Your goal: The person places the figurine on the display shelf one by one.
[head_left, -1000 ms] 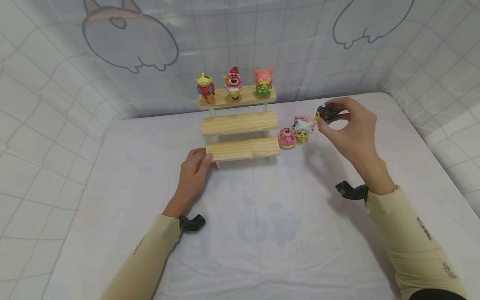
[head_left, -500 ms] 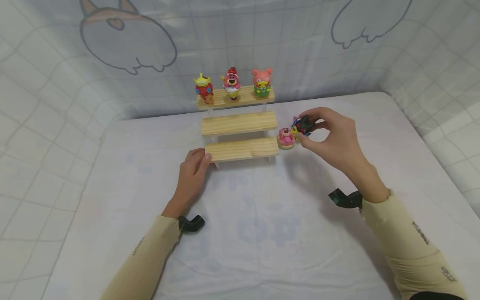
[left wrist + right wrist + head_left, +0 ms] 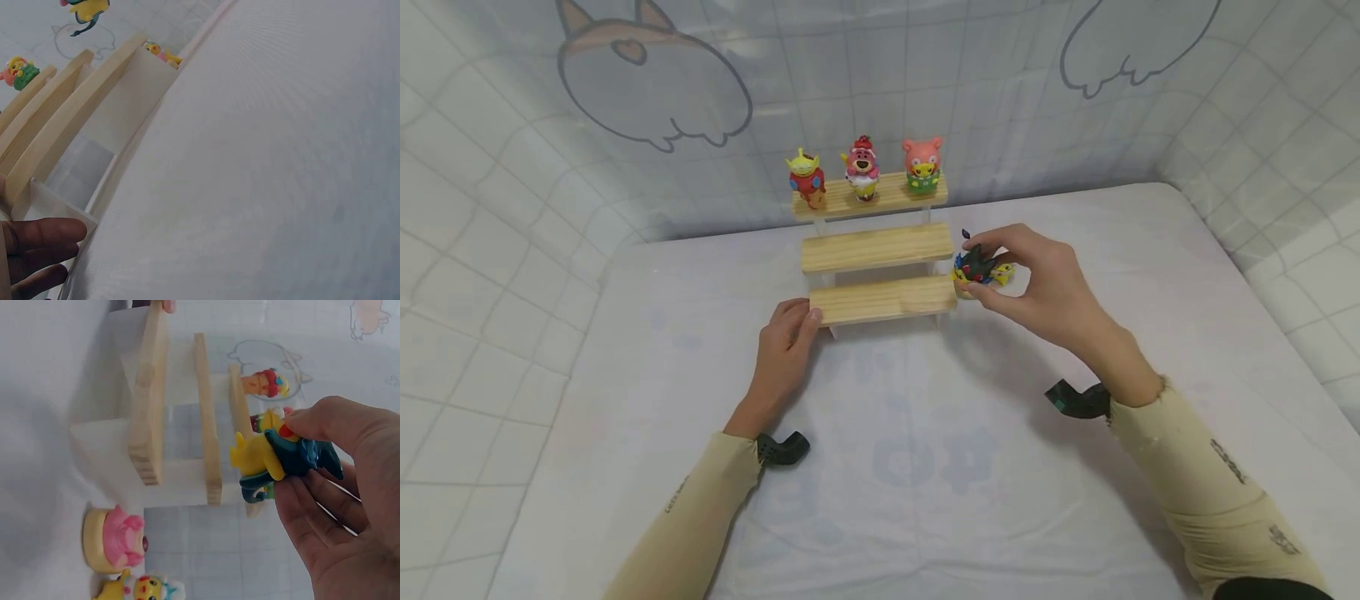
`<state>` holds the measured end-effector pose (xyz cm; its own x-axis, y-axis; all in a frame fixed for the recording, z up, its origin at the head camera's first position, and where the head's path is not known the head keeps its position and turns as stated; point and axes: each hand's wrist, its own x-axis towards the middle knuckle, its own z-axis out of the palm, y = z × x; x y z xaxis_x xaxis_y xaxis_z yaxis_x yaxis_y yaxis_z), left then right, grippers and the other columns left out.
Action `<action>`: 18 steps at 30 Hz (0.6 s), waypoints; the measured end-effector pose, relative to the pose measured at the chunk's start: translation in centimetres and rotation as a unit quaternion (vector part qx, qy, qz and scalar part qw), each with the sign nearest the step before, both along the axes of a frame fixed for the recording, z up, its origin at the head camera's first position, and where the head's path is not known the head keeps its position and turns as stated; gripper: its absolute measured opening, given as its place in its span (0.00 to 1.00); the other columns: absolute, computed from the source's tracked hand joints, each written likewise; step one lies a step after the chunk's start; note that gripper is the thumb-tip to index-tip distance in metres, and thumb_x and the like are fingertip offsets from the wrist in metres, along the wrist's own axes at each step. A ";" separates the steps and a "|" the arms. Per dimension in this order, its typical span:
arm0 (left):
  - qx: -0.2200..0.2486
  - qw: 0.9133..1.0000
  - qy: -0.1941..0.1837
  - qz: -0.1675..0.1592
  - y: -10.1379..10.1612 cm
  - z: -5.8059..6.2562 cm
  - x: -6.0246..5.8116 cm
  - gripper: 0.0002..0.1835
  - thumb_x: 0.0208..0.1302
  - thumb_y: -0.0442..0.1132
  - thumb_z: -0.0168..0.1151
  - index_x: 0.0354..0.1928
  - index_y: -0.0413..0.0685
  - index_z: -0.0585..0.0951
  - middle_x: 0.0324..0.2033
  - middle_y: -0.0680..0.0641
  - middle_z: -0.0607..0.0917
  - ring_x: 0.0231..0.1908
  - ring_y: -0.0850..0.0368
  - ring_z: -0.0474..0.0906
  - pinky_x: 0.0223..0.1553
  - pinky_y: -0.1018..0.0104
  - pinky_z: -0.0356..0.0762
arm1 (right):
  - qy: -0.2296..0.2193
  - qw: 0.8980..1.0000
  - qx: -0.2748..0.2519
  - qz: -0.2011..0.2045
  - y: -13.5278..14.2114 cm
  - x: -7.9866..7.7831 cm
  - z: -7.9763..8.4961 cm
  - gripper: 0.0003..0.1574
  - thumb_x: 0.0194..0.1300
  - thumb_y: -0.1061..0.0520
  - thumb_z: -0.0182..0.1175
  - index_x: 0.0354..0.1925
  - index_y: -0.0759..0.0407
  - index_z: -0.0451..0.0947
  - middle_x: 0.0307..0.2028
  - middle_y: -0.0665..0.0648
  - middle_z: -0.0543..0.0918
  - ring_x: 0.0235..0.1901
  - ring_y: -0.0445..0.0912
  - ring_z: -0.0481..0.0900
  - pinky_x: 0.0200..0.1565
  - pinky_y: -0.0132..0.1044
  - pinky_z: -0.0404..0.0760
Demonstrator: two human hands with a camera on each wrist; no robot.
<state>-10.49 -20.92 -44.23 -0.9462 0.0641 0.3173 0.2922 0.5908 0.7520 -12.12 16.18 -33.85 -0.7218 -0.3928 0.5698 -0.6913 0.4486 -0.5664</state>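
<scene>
My right hand [image 3: 1048, 287] pinches a small yellow figurine [image 3: 281, 456] in a dark teal hooded cape between thumb and fingers. It is held in the air by the right end of a three-step wooden display stand [image 3: 880, 248]. At the stand's left end, my left hand [image 3: 786, 342] holds the lowest step, thumb on the board's corner and fingers beside the end panel. Three figurines stand on the top step: a green-headed one in red [image 3: 807, 179], a pink bear with a red-topped hat [image 3: 862, 171] and a pink-hooded one in green [image 3: 922, 167].
Beside the stand's right end, a pink bear figurine on a tan base [image 3: 115, 540] and a yellow figurine with a white hat [image 3: 144, 587] stand on the white-covered table [image 3: 880, 467]. The right hand mostly hides them in the head view. A patterned curtain [image 3: 850, 75] hangs behind.
My right hand has carried the caped figurine leftward, from right of the loose figurines to the stand's right end. My left hand has stayed on the lowest step.
</scene>
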 end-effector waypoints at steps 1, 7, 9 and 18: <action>-0.001 1.000 -0.001 0.000 0.0 0.0 0.0 0.22 0.84 0.49 0.52 0.48 0.39 0.88 0.58 0.38 0.85 0.65 0.46 0.76 0.68 0.46 0.72 | -0.001 1.000 0.004 0.002 -0.2 0.0 0.1 0.32 0.57 0.65 0.78 0.59 0.56 0.83 0.48 0.51 0.88 0.44 0.42 0.85 0.52 0.32 0.85; -0.002 1.000 -0.003 0.001 0.0 0.0 0.1 0.22 0.84 0.49 0.51 0.48 0.38 0.88 0.58 0.38 0.84 0.66 0.45 0.75 0.68 0.44 0.71 | -0.030 0.999 0.022 0.036 -2.3 -0.6 0.8 0.30 0.60 0.61 0.78 0.60 0.56 0.82 0.52 0.52 0.88 0.45 0.44 0.87 0.51 0.39 0.88; 0.000 1.000 -0.003 0.002 -0.1 0.0 0.2 0.22 0.84 0.49 0.51 0.47 0.38 0.88 0.58 0.38 0.85 0.66 0.45 0.75 0.68 0.44 0.71 | -0.040 0.997 0.024 0.055 -3.4 -1.0 1.1 0.30 0.61 0.60 0.78 0.60 0.57 0.81 0.53 0.52 0.88 0.46 0.44 0.88 0.52 0.41 0.88; 0.000 1.000 0.003 -0.001 0.1 0.3 0.1 0.20 0.83 0.46 0.53 0.45 0.39 0.89 0.57 0.38 0.86 0.65 0.45 0.76 0.67 0.45 0.72 | -0.086 0.989 0.008 0.123 -7.8 -2.8 2.2 0.30 0.62 0.59 0.76 0.60 0.60 0.79 0.49 0.50 0.87 0.50 0.41 0.84 0.54 0.36 0.86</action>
